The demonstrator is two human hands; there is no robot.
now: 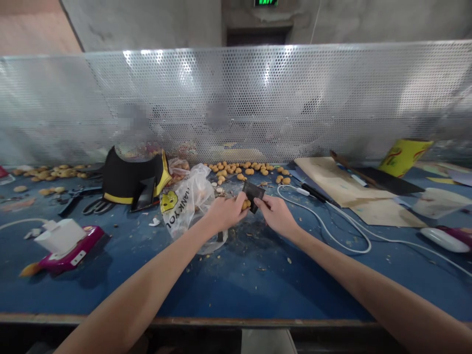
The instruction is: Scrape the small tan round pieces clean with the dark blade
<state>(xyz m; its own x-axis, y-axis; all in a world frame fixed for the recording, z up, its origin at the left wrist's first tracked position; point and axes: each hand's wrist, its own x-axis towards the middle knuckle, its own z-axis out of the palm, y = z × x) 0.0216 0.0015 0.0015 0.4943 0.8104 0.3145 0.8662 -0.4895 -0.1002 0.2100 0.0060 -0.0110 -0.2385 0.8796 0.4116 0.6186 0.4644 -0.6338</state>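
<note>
Near the middle of the blue surface (236, 290), the left hand (224, 212) clenches a small potato (246, 204) against a flat black piece (253, 195), its long axis tilted toward the far edge, pinched by the right hand (277, 216).

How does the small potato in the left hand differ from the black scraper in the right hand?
The small potato is round and yellowish-tan; the black scraper is flat and angular. The potato is the smaller, tucked in the left hand, while the scraper stands tilted, pinched by the right hand. Both are held close together above the blue worktop.
</note>
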